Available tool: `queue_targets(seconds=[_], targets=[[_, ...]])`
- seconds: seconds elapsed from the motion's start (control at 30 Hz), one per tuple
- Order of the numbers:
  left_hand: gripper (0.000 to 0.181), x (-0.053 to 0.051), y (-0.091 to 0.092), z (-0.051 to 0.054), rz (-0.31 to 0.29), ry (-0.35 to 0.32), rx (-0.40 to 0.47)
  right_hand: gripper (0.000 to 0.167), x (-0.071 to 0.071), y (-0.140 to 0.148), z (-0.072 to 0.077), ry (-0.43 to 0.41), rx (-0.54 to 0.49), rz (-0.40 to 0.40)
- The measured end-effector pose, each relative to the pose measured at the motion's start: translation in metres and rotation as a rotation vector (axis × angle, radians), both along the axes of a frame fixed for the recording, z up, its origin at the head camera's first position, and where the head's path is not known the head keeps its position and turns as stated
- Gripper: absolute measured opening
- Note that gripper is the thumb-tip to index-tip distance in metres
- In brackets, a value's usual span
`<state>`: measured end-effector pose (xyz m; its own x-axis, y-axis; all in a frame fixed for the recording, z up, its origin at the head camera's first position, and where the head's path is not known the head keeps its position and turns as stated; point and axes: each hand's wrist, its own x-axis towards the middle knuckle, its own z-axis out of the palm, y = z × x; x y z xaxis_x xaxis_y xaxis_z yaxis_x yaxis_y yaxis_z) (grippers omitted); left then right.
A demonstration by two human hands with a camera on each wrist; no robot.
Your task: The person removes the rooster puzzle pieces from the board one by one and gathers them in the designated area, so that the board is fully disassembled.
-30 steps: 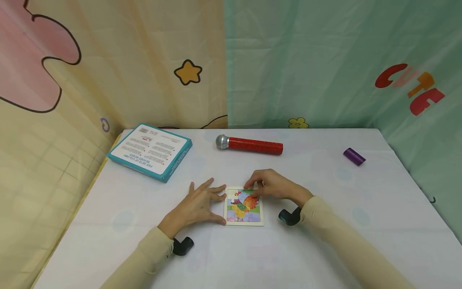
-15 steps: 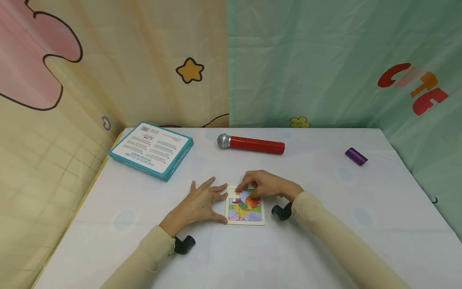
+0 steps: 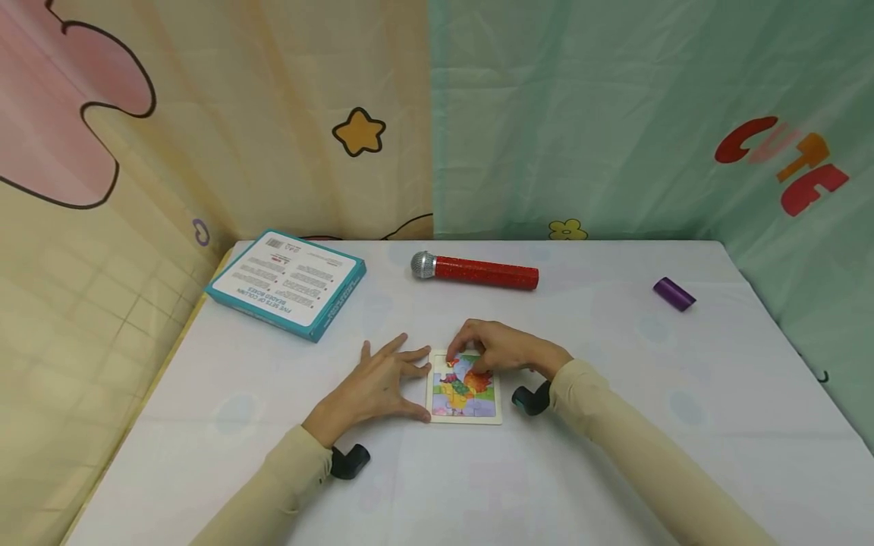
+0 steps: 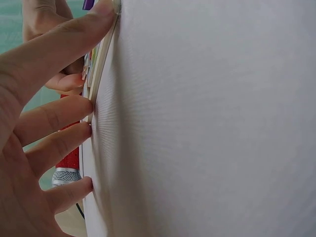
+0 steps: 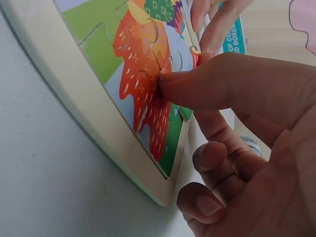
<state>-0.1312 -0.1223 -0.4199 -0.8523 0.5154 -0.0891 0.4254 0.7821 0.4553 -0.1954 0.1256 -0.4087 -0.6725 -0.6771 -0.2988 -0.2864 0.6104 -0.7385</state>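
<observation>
Around the mic [image 3: 485, 273]
I see a box [image 3: 285, 284] to its left, a tube [image 3: 674, 294] well to its right, a curtain [image 3: 580, 114] behind, a cloth [image 3: 437, 485] beneath.

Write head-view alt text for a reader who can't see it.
A person's right hand touches a small framed puzzle on a white table while the left hand rests against the puzzle's left edge. Farther back lie a teal box, a red microphone and, to the right, a purple cylinder.
</observation>
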Motion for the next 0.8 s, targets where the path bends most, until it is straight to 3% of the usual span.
queue_targets(seconds=[0.53,0.8], targets=[[0.075,0.0003,0.0002,0.0003,-0.001,0.001,0.000,0.027,0.0026,-0.0038,0.0008,0.035,-0.034,-0.014],[0.075,0.0003,0.0001,-0.0003,0.000,-0.003,0.003,0.029,0.0033,-0.0052,0.0013,0.058,-0.018,-0.068]])
